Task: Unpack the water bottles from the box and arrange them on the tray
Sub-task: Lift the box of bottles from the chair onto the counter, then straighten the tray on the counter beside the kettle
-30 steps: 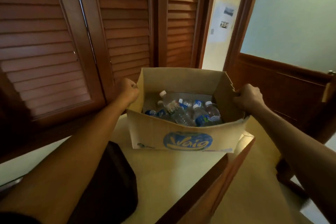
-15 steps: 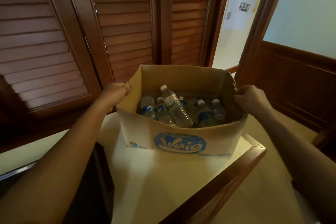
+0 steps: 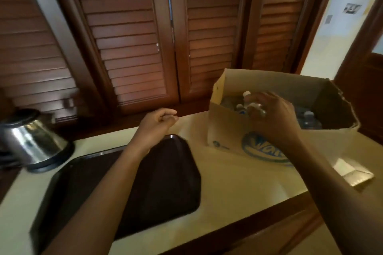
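An open cardboard box (image 3: 226, 130) with a blue logo stands on the cream counter at the right. Several clear water bottles with white caps lie inside; one shows at the right end (image 3: 309, 120). My right hand (image 3: 273, 114) reaches over the box's near wall and closes around a water bottle (image 3: 247, 97) whose white cap sticks up past my fingers. A dark, empty tray (image 3: 172, 182) lies on the counter left of the box. My left hand (image 3: 159, 124) hovers over the tray's far edge with fingers loosely curled and nothing in it.
A steel electric kettle (image 3: 31, 141) stands on its base at the counter's left end. Brown louvred shutters (image 3: 132, 47) rise right behind the counter. A small folded card (image 3: 352, 174) lies near the counter's right front edge, which has a wooden trim.
Both hands have let go of the box's sides; it now rests on the counter at the right. My right hand has gone into the box onto a bottle. The view swung left, showing tray and kettle.
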{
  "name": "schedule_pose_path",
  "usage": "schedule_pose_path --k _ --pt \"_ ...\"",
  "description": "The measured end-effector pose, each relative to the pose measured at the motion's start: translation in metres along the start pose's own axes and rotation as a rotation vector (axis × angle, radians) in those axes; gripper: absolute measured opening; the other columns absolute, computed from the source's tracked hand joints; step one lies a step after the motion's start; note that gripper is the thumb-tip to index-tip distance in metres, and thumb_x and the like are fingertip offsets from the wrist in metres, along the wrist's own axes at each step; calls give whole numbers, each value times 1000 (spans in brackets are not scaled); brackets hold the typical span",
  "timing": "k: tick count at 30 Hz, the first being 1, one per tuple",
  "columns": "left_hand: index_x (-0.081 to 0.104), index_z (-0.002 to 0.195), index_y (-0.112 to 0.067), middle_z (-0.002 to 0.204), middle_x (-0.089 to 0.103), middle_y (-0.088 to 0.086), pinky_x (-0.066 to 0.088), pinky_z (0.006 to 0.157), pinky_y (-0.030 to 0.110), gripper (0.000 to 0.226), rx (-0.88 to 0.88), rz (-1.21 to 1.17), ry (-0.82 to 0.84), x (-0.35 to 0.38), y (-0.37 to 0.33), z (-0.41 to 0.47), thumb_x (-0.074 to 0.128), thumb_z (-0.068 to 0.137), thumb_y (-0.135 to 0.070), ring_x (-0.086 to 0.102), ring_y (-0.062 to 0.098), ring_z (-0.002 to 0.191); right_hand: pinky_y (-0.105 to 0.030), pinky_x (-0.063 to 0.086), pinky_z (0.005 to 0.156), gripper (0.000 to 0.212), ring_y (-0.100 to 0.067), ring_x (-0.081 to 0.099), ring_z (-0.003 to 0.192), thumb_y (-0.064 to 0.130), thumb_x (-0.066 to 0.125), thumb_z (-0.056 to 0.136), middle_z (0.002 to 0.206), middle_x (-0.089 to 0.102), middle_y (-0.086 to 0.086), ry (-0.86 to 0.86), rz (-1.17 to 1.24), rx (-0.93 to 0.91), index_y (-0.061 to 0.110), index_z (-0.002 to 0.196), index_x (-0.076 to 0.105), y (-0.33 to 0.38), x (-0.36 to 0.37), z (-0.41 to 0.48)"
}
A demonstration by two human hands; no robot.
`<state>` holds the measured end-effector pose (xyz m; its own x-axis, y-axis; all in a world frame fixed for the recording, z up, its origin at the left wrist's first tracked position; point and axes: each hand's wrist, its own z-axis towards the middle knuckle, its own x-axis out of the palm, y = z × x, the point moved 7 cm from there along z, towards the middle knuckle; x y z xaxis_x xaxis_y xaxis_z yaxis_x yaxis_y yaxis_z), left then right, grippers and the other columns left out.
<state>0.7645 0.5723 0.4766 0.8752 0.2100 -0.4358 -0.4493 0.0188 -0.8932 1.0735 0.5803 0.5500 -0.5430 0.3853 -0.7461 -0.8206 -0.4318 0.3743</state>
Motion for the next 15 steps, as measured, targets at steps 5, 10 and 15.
schedule_pose_path --k 5,10,15 --pt "70 113 -36 112 69 -15 44 86 16 18 -72 310 -175 -100 72 -84 66 96 -32 63 4 105 -30 46 87 33 -23 64 113 18 64 94 128 66 0 355 109 71 20 127 67 71 106 -61" --pt "46 146 -20 145 47 12 43 105 50 57 -399 766 -348 -176 175 -178 64 93 -31 47 35 130 -33 47 97 64 -28 54 126 25 64 94 142 44 -5 741 8 226 26 154 40 76 198 -126" --pt "38 152 -3 148 43 22 43 107 49 59 -448 629 -325 -183 228 -212 55 95 -2 46 41 131 -25 50 84 69 -28 56 122 1 60 92 146 39 -7 646 5 269 21 155 39 82 216 -134"
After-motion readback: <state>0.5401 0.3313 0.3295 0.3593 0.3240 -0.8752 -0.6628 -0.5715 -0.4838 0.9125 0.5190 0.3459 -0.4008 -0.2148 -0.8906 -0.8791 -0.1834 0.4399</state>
